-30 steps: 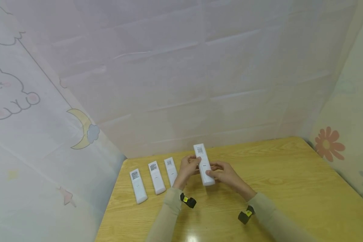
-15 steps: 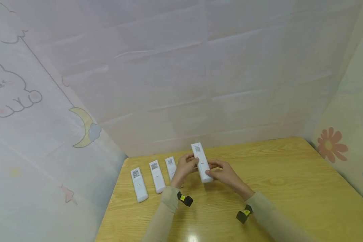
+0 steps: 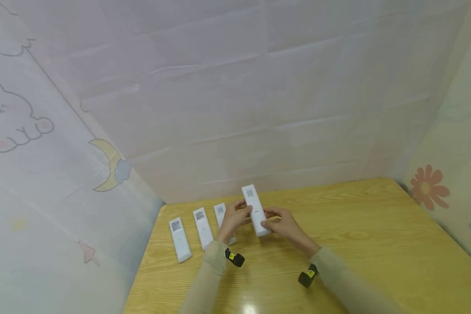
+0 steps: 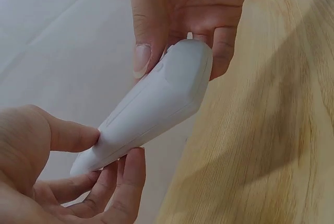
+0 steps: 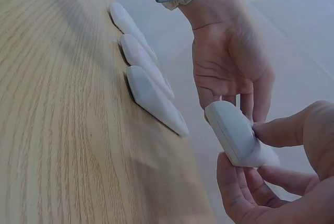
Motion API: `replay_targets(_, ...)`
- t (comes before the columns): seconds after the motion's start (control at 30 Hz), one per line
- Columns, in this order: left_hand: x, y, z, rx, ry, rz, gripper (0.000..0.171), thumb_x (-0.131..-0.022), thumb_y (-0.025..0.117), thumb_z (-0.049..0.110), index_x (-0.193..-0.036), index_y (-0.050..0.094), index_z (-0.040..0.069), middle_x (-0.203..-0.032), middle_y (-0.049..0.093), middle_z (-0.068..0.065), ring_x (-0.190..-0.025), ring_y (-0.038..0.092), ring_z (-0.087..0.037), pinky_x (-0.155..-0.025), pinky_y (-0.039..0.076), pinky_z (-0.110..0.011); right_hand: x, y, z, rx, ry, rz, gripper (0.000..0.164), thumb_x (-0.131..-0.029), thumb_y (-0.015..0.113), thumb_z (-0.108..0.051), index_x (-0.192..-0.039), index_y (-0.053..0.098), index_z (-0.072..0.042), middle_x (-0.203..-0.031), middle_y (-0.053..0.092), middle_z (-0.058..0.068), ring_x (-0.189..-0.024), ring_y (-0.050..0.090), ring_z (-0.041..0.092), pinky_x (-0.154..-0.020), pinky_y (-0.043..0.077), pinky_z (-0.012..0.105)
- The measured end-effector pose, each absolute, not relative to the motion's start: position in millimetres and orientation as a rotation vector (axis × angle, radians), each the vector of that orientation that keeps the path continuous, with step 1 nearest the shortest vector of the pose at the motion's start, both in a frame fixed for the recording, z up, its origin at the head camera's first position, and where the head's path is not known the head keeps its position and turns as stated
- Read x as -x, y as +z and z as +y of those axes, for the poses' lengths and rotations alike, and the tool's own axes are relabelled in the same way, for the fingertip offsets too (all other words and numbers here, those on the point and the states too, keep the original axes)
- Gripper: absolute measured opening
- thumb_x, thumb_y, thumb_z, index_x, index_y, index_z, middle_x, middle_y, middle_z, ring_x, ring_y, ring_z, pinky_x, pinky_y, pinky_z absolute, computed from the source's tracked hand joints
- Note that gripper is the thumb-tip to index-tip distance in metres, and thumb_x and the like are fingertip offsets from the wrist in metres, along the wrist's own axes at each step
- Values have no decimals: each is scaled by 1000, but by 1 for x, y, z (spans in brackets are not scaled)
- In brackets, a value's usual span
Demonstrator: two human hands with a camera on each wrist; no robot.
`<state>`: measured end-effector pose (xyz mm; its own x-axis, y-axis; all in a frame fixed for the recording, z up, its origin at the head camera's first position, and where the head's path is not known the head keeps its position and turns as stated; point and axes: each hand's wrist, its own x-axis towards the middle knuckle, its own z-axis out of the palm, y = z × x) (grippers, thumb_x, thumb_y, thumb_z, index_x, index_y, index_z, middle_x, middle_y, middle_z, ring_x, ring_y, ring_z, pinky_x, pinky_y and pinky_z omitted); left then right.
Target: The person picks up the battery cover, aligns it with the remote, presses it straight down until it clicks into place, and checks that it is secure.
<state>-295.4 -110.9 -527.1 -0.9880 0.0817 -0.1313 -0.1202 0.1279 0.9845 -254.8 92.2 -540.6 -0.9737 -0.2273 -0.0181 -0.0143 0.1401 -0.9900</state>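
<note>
Both hands hold a white remote control (image 3: 257,221) above the table, its back with a printed code label facing up and its far end tilted leftward. My left hand (image 3: 234,218) grips its left side, thumb on the back. On the right edge, nearer the close end, my right hand (image 3: 285,226) pinches it between thumb and fingers. The left wrist view shows the remote's thick rounded end (image 4: 190,72), with a small pale tab beside it. Three similar remotes lie in a row to the left: one (image 3: 180,244), another (image 3: 203,231), and a third (image 3: 220,210) partly behind my left hand.
The wooden table (image 3: 349,244) extends to the right of the hands. A pale cloth wall (image 3: 267,109) rises behind its back edge. Printed hangings stand at both sides, with a moon (image 3: 109,163) on the left and a flower (image 3: 427,187) on the right.
Both hands have shifted a little to the left together with the held remote control, which now leans slightly more leftward. The three remotes on the table stay put.
</note>
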Motion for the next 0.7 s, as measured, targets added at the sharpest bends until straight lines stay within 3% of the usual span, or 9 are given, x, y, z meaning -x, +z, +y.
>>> replay_targets(0.27, 295, -529, -120, 50, 1987, 2272, 55, -102, 72, 17, -150, 54, -5, -142, 63, -24, -109, 75, -33, -90, 66, -43, 260, -545, 79, 225, -1908, 2312, 52, -97, 76, -7, -145, 60, 4, -127, 67, 22, -107, 75, 35, -87, 65, 53)
replay_targets(0.5, 294, -528, -127, 34, 1969, 2288, 59, -97, 76, 10, -149, 53, -8, -138, 63, -26, -105, 76, -32, -92, 66, -45, 264, -551, 72, 215, -1888, 2365, 49, -96, 78, -5, -141, 64, 4, -123, 69, 22, -102, 74, 35, -81, 67, 42)
replay_targets(0.7, 295, -530, -131, 45, 1910, 2326, 58, -97, 75, 9, -149, 54, -8, -137, 64, -25, -104, 75, -30, -88, 67, -42, 266, -560, 64, 168, -1860, 2397, 49, -93, 79, -4, -139, 65, 6, -120, 71, 20, -99, 74, 31, -81, 66, 39)
